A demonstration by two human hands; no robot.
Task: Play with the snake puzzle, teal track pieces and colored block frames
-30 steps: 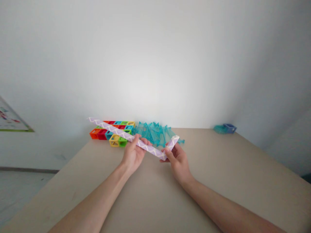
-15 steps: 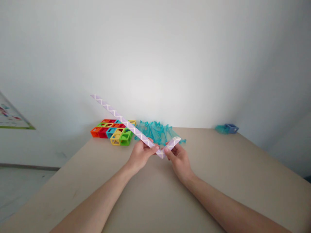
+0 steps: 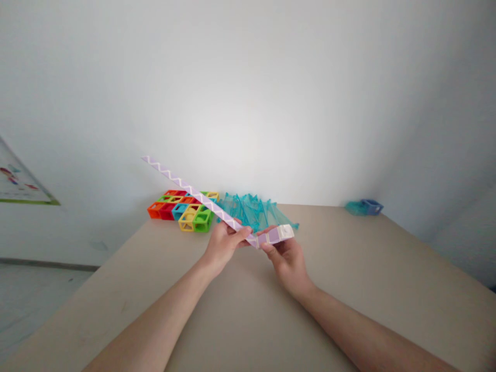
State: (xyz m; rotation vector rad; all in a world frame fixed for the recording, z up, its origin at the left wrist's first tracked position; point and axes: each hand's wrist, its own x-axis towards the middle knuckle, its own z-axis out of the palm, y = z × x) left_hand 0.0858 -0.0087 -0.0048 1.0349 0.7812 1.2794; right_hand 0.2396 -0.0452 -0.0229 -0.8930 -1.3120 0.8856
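Note:
A purple and white snake cube puzzle (image 3: 201,199) is held up above the table in both hands. Its long straight part slants up to the left, and a short end bends off to the right. My left hand (image 3: 225,245) is closed on the long part just beside the bend, thumb on top. My right hand (image 3: 289,266) grips the short end from below, with the thumb near the bend. The white end face of the short part shows. Some fingers of both hands are hidden behind the puzzle.
Colourful open-frame cubes (image 3: 180,211) lie in rows at the table's back left. Beside them is a heap of translucent teal plastic pieces (image 3: 251,209). At the back right sit a blue cube (image 3: 372,206) and a teal piece (image 3: 355,208). A wall (image 3: 248,103) rises behind the table (image 3: 248,320).
The short end has turned about the bend, so its white end face now points toward me. It lies flatter than before, and my right hand has turned with it.

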